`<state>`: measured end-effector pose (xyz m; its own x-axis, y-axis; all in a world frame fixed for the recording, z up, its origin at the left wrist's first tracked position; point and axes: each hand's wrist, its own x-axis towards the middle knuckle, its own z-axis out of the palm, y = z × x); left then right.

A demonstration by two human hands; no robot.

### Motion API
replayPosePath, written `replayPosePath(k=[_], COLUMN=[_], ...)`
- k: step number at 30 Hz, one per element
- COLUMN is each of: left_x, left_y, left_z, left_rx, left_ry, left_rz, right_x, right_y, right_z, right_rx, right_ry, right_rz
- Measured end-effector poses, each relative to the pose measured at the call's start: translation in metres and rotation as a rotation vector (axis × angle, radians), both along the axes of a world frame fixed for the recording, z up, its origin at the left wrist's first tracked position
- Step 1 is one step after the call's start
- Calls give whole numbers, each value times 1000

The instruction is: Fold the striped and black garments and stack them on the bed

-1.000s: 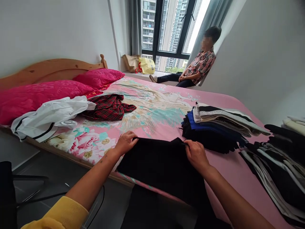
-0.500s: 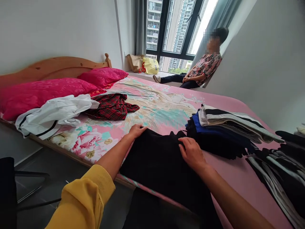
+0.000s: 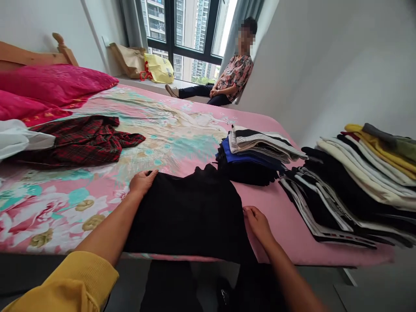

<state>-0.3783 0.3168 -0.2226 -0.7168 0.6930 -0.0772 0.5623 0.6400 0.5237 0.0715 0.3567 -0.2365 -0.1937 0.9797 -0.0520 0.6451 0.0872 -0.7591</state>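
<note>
A black garment (image 3: 191, 212) lies spread near the front edge of the bed, its far edge partly wavy. My left hand (image 3: 142, 184) is closed on its far left corner, thumb and fingers pinching the cloth. At the garment's right edge, my right hand (image 3: 258, 222) has its fingers pinched together on the fabric. A dark strip of the cloth hangs over the bed's edge below that hand. Just beyond the right hand sits a folded stack of black, blue and striped clothes (image 3: 251, 158).
Taller piles of folded clothes (image 3: 364, 182) stand at the right. A red plaid garment (image 3: 87, 141) and a white garment (image 3: 19, 138) lie crumpled at left, by the pink pillows (image 3: 61, 82). A person (image 3: 232, 78) sits by the window, near a yellow bag (image 3: 159, 68).
The view has swung right, showing more of the clothes piles. My right hand has moved from the garment's top toward me, to its right edge. My left hand keeps its corner.
</note>
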Motion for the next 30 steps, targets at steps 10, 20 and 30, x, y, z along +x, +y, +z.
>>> replayPosePath(k=[10,20,30], left_x=[1,5,6], left_y=[-1,3,10], left_z=[-14,-14,-11], left_rx=[63,13,-80], left_ry=[94,131,142], left_rz=[77,77,47], right_x=[-44,-36,29], right_y=[56,74,-21], right_z=[-7,-13,-1], right_rx=[76,-81,-268], right_ry=[-32,120,-84], right_rz=[-124,-88,16])
